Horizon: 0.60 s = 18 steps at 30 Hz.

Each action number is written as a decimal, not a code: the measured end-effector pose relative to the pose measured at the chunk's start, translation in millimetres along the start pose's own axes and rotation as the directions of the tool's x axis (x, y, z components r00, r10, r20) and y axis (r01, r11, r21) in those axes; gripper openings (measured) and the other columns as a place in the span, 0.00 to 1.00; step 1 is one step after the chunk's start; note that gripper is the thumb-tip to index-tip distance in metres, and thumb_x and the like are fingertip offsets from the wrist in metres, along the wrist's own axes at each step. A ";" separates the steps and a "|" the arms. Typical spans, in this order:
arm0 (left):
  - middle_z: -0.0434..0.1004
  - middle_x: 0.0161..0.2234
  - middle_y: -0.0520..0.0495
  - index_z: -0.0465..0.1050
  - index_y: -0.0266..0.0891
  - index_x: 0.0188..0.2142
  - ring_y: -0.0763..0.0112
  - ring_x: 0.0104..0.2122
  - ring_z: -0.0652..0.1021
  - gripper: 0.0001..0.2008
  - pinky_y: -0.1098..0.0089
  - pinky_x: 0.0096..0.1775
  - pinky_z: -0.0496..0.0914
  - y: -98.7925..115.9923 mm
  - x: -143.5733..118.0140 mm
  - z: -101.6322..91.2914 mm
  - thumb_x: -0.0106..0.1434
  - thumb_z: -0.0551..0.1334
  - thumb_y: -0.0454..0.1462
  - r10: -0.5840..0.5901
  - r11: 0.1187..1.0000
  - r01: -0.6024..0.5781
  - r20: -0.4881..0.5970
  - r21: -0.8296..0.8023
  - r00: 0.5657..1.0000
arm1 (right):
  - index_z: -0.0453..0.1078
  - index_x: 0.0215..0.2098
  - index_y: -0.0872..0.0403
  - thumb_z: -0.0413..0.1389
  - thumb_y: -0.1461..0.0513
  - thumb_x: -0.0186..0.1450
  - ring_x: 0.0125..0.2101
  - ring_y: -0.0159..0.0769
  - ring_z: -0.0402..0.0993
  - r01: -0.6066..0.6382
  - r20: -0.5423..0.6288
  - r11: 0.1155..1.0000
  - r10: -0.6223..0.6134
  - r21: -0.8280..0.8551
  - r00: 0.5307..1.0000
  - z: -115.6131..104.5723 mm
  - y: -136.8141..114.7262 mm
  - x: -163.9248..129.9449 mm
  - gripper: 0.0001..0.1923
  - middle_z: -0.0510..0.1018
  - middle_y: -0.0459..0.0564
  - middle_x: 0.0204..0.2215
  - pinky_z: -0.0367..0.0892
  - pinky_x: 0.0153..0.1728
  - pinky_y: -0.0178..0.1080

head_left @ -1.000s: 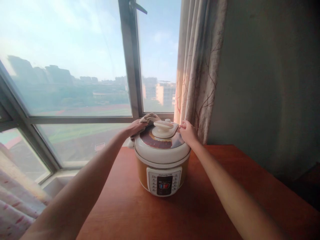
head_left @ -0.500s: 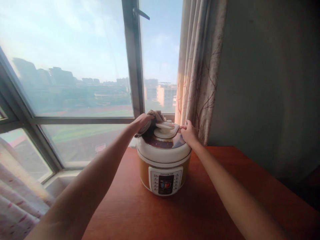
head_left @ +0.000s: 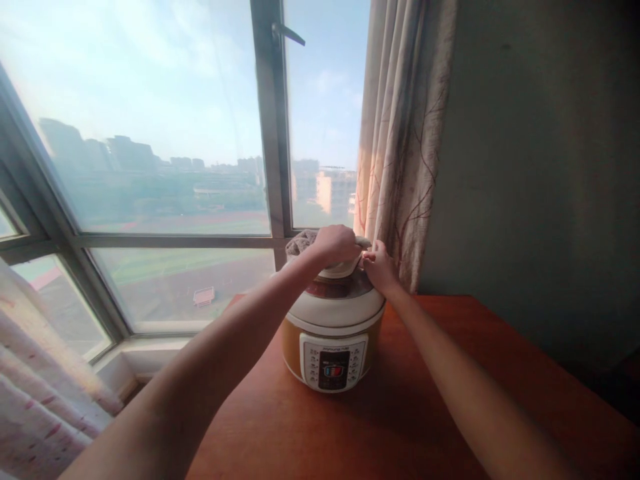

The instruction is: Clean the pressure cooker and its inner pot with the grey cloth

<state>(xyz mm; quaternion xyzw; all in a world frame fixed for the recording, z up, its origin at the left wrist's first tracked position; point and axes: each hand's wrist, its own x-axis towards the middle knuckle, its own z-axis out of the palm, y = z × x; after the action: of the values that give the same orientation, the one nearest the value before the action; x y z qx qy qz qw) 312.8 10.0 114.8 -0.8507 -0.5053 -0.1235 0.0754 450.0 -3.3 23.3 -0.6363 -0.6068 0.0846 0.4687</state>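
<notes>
The cooker point(head_left: 333, 327) stands on the surface point(head_left: 400, 427), near its far edge, with its control panel point(head_left: 333, 363) facing the person. The lid point(head_left: 340, 300) sits on top of it. The left hand point(head_left: 336, 243) lies on the lid's top with a cloth point(head_left: 300, 242) under it, the cloth trailing to the left; the right hand point(head_left: 380, 268) touches the lid's right side. Behind the cooker is the window point(head_left: 150, 167); the curtain point(head_left: 405, 133) hangs behind and to the right, and the wall point(head_left: 540, 167) is further right

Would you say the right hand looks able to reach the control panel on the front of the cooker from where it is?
Probably yes. The right hand rests at the lid's right edge, and the white button panel on the orange electric pressure cooker faces the person with only bare wooden table before it.
</notes>
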 end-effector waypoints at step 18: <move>0.82 0.37 0.44 0.80 0.33 0.38 0.55 0.40 0.77 0.23 0.64 0.41 0.70 -75.5 -6.5 7.1 0.58 0.54 0.48 0.018 0.790 -0.023 -0.014 -0.613 1.000 | 0.55 0.66 0.58 0.52 0.63 0.60 0.46 0.44 0.78 -0.017 -0.032 1.000 0.018 0.024 0.999 2.6 3.1 -0.5 0.35 0.82 0.55 0.44 0.68 0.48 0.41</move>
<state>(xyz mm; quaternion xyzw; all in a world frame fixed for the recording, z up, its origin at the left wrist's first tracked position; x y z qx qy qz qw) 244.5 42.4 106.5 -0.8343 -0.4285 -0.2829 -0.2009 450.2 -1.8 19.4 -0.6373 -0.5927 0.0856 0.4851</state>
